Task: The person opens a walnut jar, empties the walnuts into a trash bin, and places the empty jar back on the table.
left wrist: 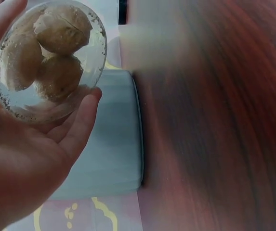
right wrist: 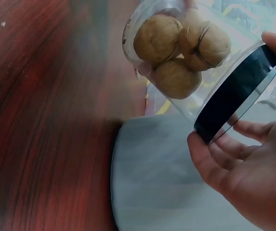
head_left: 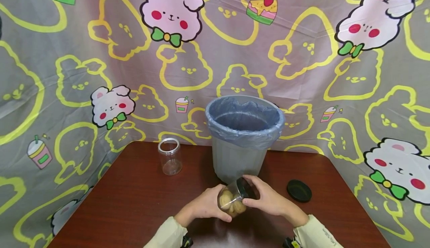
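Note:
Tilted in front of the bin is a clear jar holding several walnuts. My left hand grips its base end, where the walnuts show through the round bottom. With fingers and thumb around the rim, my right hand holds the jar's black lid at the other end. Small crumbs cling inside the bottom of the jar in the left wrist view.
A grey bin lined with a blue bag stands behind the hands. Toward the back left is an uncovered clear jar with a silvery rim. Another black lid lies at right on the brown table. A patterned cloth hangs around it.

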### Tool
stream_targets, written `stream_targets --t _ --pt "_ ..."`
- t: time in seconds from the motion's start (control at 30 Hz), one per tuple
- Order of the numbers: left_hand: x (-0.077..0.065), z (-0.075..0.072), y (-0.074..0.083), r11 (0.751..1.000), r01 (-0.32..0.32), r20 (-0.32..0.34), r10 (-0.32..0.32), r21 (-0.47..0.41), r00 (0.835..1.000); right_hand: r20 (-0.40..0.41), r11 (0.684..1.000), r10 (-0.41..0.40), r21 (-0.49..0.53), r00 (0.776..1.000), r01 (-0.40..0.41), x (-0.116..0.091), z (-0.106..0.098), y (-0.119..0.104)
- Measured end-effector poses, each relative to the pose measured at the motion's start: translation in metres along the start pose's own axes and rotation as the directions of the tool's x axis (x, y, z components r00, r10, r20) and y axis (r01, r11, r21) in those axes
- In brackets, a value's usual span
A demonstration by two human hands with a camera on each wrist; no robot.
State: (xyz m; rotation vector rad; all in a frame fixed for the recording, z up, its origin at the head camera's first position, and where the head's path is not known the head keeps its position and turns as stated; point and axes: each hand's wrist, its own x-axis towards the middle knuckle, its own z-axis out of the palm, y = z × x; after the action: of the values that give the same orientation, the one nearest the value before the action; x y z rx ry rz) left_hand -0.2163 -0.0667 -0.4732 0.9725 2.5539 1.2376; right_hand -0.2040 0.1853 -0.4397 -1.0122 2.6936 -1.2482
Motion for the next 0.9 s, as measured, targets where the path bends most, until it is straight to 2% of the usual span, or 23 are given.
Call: stream_targets --t 0.27,0.43,0.57,0.73,0.9 --pt "-0.0015 -0.003 0.0026 0.999 -0.009 0.031 0.01 -0.053 0.999 -0.018 0.995 -0.1 -0.014 0.995 0.1 -0.0004 -0.0021 0.0003" --pt "-0.0023 -0.0042 0.0021 0.995 -0.016 0.054 0.021 -0.102 0.998 -0.011 0.989 -0.147 0.012 0.989 0.147 -0.0009 -0.0046 -0.0056" --pt "-0.0029 -0.0042 -0.0004 0.99 -0.027 0.067 0.036 -0.138 0.997 -0.004 0.983 -0.176 0.042 0.984 0.176 -0.0007 -0.0032 0.0002" --pt "-0.0033 -0.0034 -0.001 0.992 -0.019 0.062 0.027 -0.122 0.998 0.019 0.987 -0.152 0.045 0.988 0.151 -0.0013 -0.0023 0.0018" --pt "-0.0023 -0.0016 0.0001 0.998 0.003 0.037 -0.001 -0.067 0.999 0.01 0.999 -0.041 -0.003 0.999 0.041 -0.0005 -0.0007 0.0007"
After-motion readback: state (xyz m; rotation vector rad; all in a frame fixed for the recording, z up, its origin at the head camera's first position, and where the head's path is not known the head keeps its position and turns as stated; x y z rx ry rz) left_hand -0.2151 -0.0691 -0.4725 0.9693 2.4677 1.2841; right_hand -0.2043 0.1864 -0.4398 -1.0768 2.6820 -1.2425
